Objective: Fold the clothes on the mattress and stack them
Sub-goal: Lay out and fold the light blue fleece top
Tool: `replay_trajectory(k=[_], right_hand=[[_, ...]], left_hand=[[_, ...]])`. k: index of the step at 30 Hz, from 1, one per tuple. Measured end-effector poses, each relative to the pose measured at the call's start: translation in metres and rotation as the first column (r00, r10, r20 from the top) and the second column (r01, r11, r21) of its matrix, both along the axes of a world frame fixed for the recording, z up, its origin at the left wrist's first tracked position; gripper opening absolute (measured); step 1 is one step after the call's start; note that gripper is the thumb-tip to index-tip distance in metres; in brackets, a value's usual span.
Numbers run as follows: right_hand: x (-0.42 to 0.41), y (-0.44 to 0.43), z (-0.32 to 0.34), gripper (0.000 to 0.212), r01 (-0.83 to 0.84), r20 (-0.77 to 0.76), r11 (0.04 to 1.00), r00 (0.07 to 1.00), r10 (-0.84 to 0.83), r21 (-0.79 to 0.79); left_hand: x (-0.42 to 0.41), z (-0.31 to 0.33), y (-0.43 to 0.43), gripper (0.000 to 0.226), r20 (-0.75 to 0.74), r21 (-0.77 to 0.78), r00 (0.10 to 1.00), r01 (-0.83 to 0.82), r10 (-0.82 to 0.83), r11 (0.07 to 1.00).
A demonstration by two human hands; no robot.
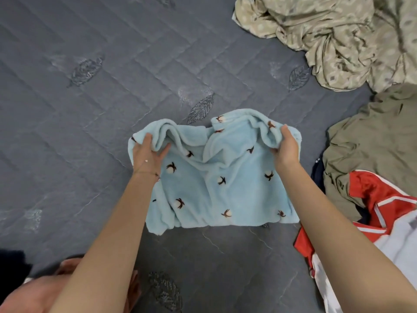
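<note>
Now | fleece top (pixel 216 177): long axis left-right, collar away | left hand (pixel 147 154), right hand (pixel 286 147) grip far edge

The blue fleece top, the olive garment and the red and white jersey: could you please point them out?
blue fleece top (pixel 212 195): head view, flat middle.
olive garment (pixel 370 143): head view, wrinkled middle.
red and white jersey (pixel 370 190): head view, red panel.

Grey quilted mattress (pixel 90 132): blue fleece garment (pixel 216 195) centre; beige patterned cloth (pixel 327 30), olive garment (pixel 372 143), red-white garment (pixel 394 240) right.
</note>
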State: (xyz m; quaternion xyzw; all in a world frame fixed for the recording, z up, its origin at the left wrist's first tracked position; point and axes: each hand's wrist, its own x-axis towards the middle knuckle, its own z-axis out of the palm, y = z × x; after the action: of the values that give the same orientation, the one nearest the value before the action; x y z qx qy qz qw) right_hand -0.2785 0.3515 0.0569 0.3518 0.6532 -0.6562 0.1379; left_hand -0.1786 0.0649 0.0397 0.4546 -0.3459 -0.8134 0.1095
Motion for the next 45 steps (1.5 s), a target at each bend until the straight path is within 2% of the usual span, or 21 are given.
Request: replay_trajectory(k=[3, 6, 7, 8, 9, 10, 11, 14, 18, 20, 21, 23, 25, 27, 29, 31, 33, 35, 38, 40, 45], right_hand=[[-0.002, -0.007, -0.018, 0.039, -0.211, 0.008, 0.977, 0.977, 0.211, 0.031], [0.015, -0.003, -0.039, 0.060, -0.389, -0.066, 0.901, 0.911, 0.407, 0.192], [0.020, -0.001, -0.046, 0.062, -0.436, -0.086, 0.856, 0.876, 0.475, 0.278], [0.025, 0.000, -0.052, 0.063, -0.480, -0.082, 0.787, 0.832, 0.548, 0.387], [0.029, 0.002, -0.058, 0.063, -0.517, -0.047, 0.692, 0.783, 0.620, 0.504], [0.031, 0.004, -0.063, 0.064, -0.543, 0.016, 0.588, 0.743, 0.669, 0.599], [0.033, 0.006, -0.068, 0.065, -0.567, 0.100, 0.491, 0.715, 0.692, 0.661], [0.032, 0.018, -0.083, 0.068, -0.665, 0.338, 0.306, 0.657, 0.674, 0.681], [0.036, 0.033, -0.097, 0.070, -0.730, 0.472, 0.221, 0.611, 0.636, 0.647], [0.039, 0.042, -0.103, 0.068, -0.736, 0.507, 0.239, 0.627, 0.591, 0.633], [0.040, 0.048, -0.105, 0.068, -0.742, 0.530, 0.253, 0.636, 0.561, 0.621], [0.042, 0.058, -0.108, 0.070, -0.749, 0.564, 0.291, 0.648, 0.512, 0.596], [0.042, 0.065, -0.107, 0.072, -0.730, 0.552, 0.310, 0.671, 0.495, 0.610], [0.045, 0.064, -0.104, 0.074, -0.666, 0.471, 0.310, 0.719, 0.512, 0.679], [0.050, 0.060, -0.101, 0.079, -0.570, 0.358, 0.354, 0.782, 0.510, 0.742], [0.057, 0.061, -0.100, 0.089, -0.509, 0.300, 0.453, 0.838, 0.456, 0.732], [0.064, 0.069, -0.102, 0.100, -0.481, 0.302, 0.573, 0.873, 0.383, 0.663], [0.068, 0.078, -0.104, 0.105, -0.425, 0.270, 0.705, 0.905, 0.329, 0.567], [0.074, 0.085, -0.103, 0.088, -0.320, 0.131, 0.832, 0.947, 0.293, 0.452], [0.074, 0.087, -0.101, 0.076, -0.285, 0.097, 0.901, 0.959, 0.267, 0.327], [0.072, 0.089, -0.093, 0.066, -0.230, 0.212, 0.971, 0.954, 0.214, 0.058]], left_hand=[[-0.006, -0.023, 0.010, 0.046, 0.102, -0.116, 0.976, 0.202, -0.190, 0.973], [0.004, -0.037, 0.028, 0.070, 0.183, -0.354, 0.890, 0.456, -0.418, 0.817], [0.008, -0.041, 0.033, 0.070, 0.226, -0.494, 0.838, 0.538, -0.496, 0.683], [0.012, -0.046, 0.038, 0.068, 0.313, -0.643, 0.778, 0.596, -0.545, 0.481], [0.015, -0.051, 0.041, 0.067, 0.424, -0.732, 0.720, 0.629, -0.549, 0.260], [0.016, -0.056, 0.044, 0.068, 0.528, -0.749, 0.678, 0.655, -0.511, 0.095], [0.015, -0.059, 0.046, 0.070, 0.618, -0.711, 0.632, 0.703, -0.468, 0.009], [0.009, -0.069, 0.042, 0.076, 0.803, -0.511, 0.441, 0.856, -0.401, -0.083], [0.010, -0.084, 0.022, 0.078, 0.935, -0.293, 0.249, 0.944, -0.252, -0.152], [0.018, -0.089, 0.009, 0.077, 0.985, -0.138, 0.118, 0.976, -0.124, -0.166], [0.023, -0.091, 0.001, 0.077, 0.993, -0.090, 0.078, 0.987, -0.094, -0.135], [0.031, -0.090, -0.012, 0.076, 0.993, -0.074, 0.068, 0.996, -0.099, -0.050], [0.035, -0.086, -0.016, 0.073, 0.991, -0.101, 0.095, 0.993, -0.099, -0.057], [0.036, -0.080, -0.008, 0.069, 0.977, -0.201, 0.191, 0.974, -0.095, -0.108], [0.037, -0.074, 0.007, 0.065, 0.932, -0.359, 0.343, 0.919, -0.118, -0.164], [0.040, -0.068, 0.028, 0.063, 0.863, -0.502, 0.462, 0.828, -0.205, -0.249], [0.045, -0.065, 0.054, 0.061, 0.803, -0.595, 0.504, 0.716, -0.319, -0.365], [0.057, -0.066, 0.087, 0.057, 0.769, -0.639, 0.501, 0.588, -0.398, -0.495], [0.080, -0.077, 0.134, 0.059, 0.807, -0.584, 0.435, 0.489, -0.399, -0.648], [0.092, -0.090, 0.146, 0.064, 0.848, -0.525, 0.398, 0.541, -0.350, -0.656], [0.096, -0.107, 0.150, 0.068, 0.916, -0.400, 0.295, 0.644, -0.271, -0.652]])
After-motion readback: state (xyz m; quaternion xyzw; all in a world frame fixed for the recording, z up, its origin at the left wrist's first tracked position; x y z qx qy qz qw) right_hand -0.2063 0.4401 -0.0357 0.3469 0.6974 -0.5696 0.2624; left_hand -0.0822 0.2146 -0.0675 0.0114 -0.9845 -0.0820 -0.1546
